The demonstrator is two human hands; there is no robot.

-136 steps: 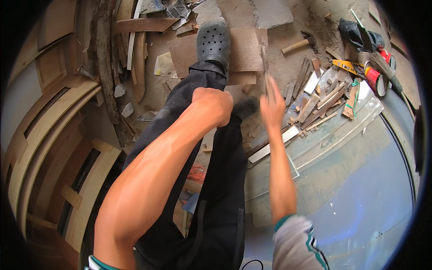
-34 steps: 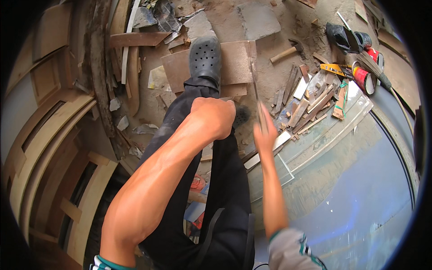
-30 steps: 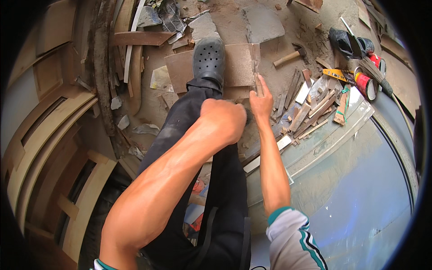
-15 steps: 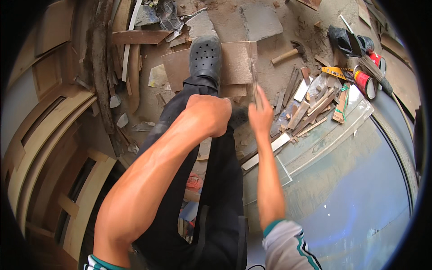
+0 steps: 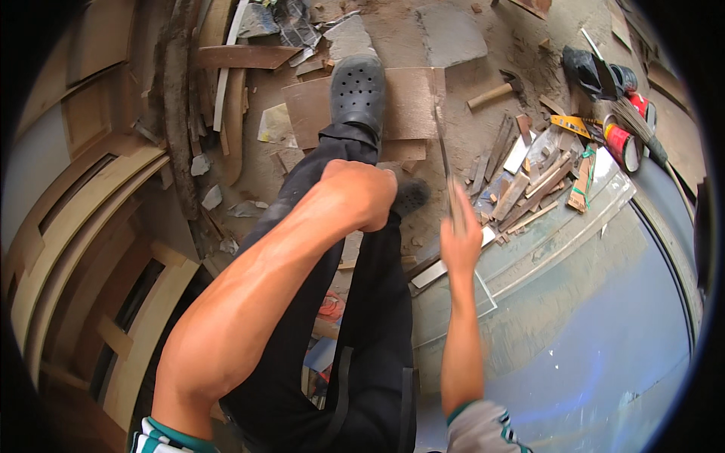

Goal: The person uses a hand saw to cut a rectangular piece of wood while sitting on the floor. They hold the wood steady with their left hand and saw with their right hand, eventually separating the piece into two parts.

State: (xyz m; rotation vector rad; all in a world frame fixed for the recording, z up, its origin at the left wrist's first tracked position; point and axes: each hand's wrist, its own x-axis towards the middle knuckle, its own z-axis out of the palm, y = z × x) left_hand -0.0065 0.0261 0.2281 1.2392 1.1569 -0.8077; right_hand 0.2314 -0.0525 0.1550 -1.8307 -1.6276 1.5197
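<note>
My left hand (image 5: 359,192) is curled into a fist above my trouser leg; its fingertips are turned out of sight and nothing sticks out of it. In my right hand (image 5: 461,238), blurred by motion, is the grip of a handsaw, closed round by the fingers. The saw's thin dark blade (image 5: 442,147) shows nearly edge-on and runs up to the right end of a brown wooden board (image 5: 411,102). My grey clog (image 5: 357,92) presses on that board. A narrow strip of the board (image 5: 439,84) lies to the right of the blade line.
A hammer (image 5: 495,92) lies right of the board. Wood offcuts (image 5: 532,177) are heaped near a large glass sheet (image 5: 574,325). Beyond them are a yellow level (image 5: 570,124), a red can (image 5: 623,143) and a brush (image 5: 642,136). Wooden frames (image 5: 83,226) stand at the left.
My right hand has drawn the saw back toward me and slightly right, and more of its blade shows. The left fist stays over the leg; the whole view has shifted a little.
</note>
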